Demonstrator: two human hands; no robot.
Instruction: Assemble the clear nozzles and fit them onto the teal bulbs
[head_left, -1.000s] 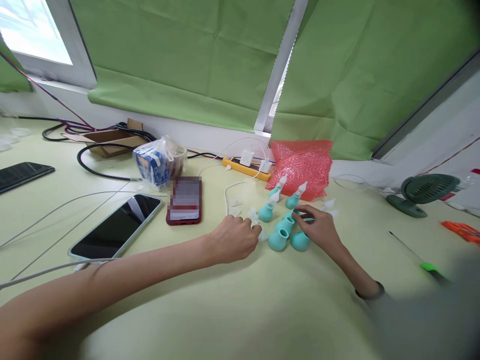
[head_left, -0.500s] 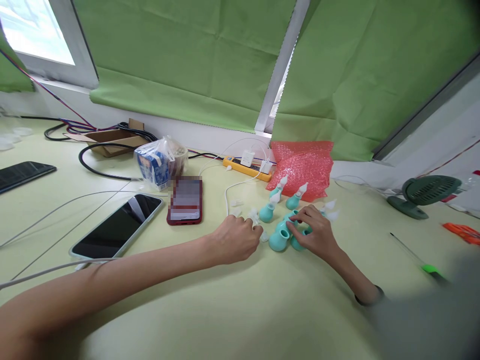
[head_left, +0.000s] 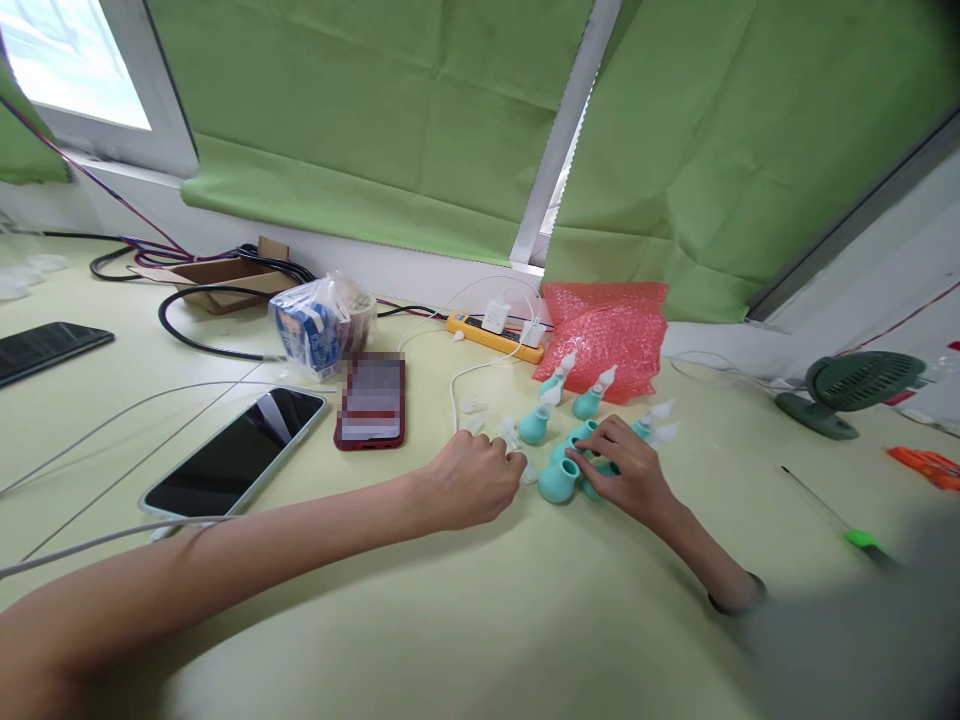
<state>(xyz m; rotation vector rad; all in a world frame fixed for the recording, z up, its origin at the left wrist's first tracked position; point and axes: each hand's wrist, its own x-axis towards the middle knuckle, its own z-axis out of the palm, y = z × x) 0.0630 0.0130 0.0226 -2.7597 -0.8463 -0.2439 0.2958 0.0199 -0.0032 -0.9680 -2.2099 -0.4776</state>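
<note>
My left hand is closed, knuckles up, beside small clear plastic tips; anything inside its curled fingers is hidden. My right hand pinches the neck of a turquoise squeeze bulb between thumb and forefinger. An open-necked turquoise bulb stands just in front of it. Other bulbs are partly covered by the right hand. Behind them, nasal aspirators with clear tips fitted stand upright, among them one aspirator at the left and another farther right.
Pink bubble wrap and a yellow power strip lie at the back. To the left are a red-cased phone, a phone in a pale case and a bagged blue box. At right are a green fan and a screwdriver.
My right hand has shifted slightly left and down, its fingertips now at a bulb's neck. My left hand has stayed in place.
</note>
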